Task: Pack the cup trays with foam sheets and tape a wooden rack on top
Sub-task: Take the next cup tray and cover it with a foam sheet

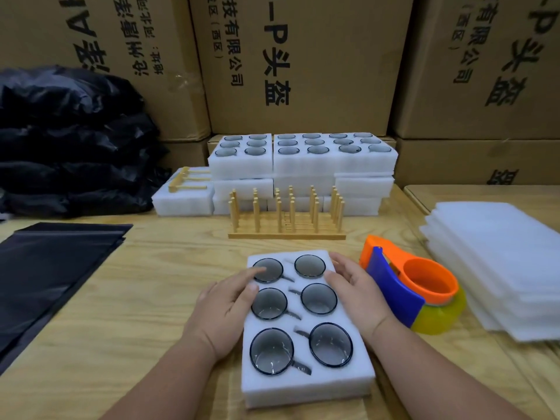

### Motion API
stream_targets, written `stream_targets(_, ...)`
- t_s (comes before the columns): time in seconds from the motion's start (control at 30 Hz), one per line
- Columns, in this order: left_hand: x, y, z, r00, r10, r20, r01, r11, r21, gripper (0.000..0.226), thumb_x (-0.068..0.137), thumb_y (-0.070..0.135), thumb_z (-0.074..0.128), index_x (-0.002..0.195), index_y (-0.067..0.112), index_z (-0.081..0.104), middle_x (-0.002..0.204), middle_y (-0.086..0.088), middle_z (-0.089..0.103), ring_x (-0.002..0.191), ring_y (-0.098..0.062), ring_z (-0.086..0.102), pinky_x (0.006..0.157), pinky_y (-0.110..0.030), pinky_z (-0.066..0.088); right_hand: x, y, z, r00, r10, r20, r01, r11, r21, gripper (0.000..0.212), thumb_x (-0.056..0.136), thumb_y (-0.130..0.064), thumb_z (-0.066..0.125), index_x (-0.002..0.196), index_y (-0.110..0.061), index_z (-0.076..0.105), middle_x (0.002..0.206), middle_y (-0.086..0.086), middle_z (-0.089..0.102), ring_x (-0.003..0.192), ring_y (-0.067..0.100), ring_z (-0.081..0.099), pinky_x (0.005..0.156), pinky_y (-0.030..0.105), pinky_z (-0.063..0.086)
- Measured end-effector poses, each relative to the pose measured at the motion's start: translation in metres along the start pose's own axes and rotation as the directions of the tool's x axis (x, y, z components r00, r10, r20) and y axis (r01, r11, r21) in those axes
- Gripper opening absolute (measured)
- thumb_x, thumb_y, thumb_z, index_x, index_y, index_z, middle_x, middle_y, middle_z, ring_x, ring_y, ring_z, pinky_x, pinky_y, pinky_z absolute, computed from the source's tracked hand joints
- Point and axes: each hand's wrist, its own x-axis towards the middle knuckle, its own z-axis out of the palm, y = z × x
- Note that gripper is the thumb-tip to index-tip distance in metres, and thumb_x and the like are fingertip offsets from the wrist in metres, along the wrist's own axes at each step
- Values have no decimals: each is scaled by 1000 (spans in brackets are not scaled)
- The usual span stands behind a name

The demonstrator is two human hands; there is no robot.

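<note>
Cup tray [303, 386], white foam w/ six glass cups, lies at table centre before the person. Cardboard boxes [303, 65] fill 12 o'clock. Stacked trays [303, 165] sit below them. Foam sheets [497, 262] pile at 3 o'clock. Wooden rack [286, 221] stands upright between stack and tray. Tape dispenser [412, 289], orange and blue, just right. Left hand [227, 307] and right hand [357, 292] rest flat on tray edges, fingers relaxed, gripping nothing.

- Left hand [225, 310] reaches in from the near left, palm down, fingers straight and spread
- Right hand [356, 291] comes from the near right, palm down, fingers loosely extended, thumb inward
</note>
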Motion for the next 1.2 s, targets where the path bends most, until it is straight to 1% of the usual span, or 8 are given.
stream_targets(0.1, 1, -1, 0, 1000, -4, 25, 3, 1000, 17, 49, 95, 59, 28, 141, 63, 42, 129, 37, 57, 130, -7, 51, 117, -44, 30, -3, -3, -1, 999, -16, 40, 17, 999, -44, 47, 101, -13, 61, 132, -47, 51, 99, -38, 70, 94, -11, 69, 69, 11, 55)
stream_targets(0.3, 4, -4, 2, 999, -26, 47, 24, 999, 49, 57, 91, 63, 23, 148, 62, 27, 120, 36, 50, 133, -9, 46, 117, -35, 24, -13, -8, 3, 998, 65, -21, -65, 997, -45, 36, 101, -14, 59, 124, -42, 64, 136, -5, 65, 121, 16, 65, 107, 47, 51)
stream_targets(0.43, 7, -7, 2, 998, -21, 58, 15, 995, 95, 59, 90, 62, 22, 149, 61, 27, 119, 37, 47, 134, -4, 42, 111, -27, 20, -6, -28, 8, 1000, 8, -18, -13, 950, -313, 38, 101, -38, 53, 140, -40, 55, 147, -10, 54, 131, 10, 52, 113, 35, 40)
stream_targets(0.57, 9, -9, 2, 998, -25, 55, 18, 993, 121, 60, 91, 63, 21, 151, 60, 26, 135, 26, 56, 135, -3, 41, 109, -26, 18, 13, -52, 38, 951, -138, 276, 304, 571, -763, 63, 103, -56, 32, 161, -36, 20, 170, -13, 7, 156, 7, -1, 124, 36, 5)
stream_targets(0.63, 9, -11, 3, 999, -20, 43, 14, 990, 138, 53, 99, 60, 25, 152, 59, 25, 140, 22, 56, 135, -2, 40, 112, -27, 18, 16, -46, 52, 934, -15, 356, 347, 265, -900, 73, 101, -65, 18, 163, -31, 1, 170, -10, -13, 154, 9, -20, 125, 48, -10)
stream_targets(0.7, 10, -13, 4, 999, -18, 35, 13, 990, 144, 48, 106, 51, 32, 152, 60, 24, 140, 20, 57, 135, -1, 40, 114, -29, 19, 16, -38, 57, 941, 83, 329, 318, 125, -940, 83, 97, -72, 12, 163, -25, -5, 169, -8, -17, 154, 10, -23, 124, 53, -13)
stream_targets(1.0, 11, -16, 7, 999, -3, 41, -3, 988, 154, 59, 94, 68, 22, 152, 59, 24, 139, 20, 58, 137, -3, 40, 115, -31, 20, 10, -40, 59, 947, 91, 309, 299, 106, -948, 84, 96, -75, 9, 164, -26, -2, 170, -8, -15, 154, 9, -20, 124, 53, -12)
stream_targets(1.2, 10, -15, 5, 999, -3, 39, -2, 992, 125, 72, 78, 76, 8, 148, 65, 21, 134, 23, 59, 136, -3, 41, 116, -31, 20, 0, -39, 50, 951, -161, 263, 303, 331, -894, 68, 106, -56, 17, 164, -24, 2, 171, -9, -3, 155, 3, -9, 128, 36, -2)
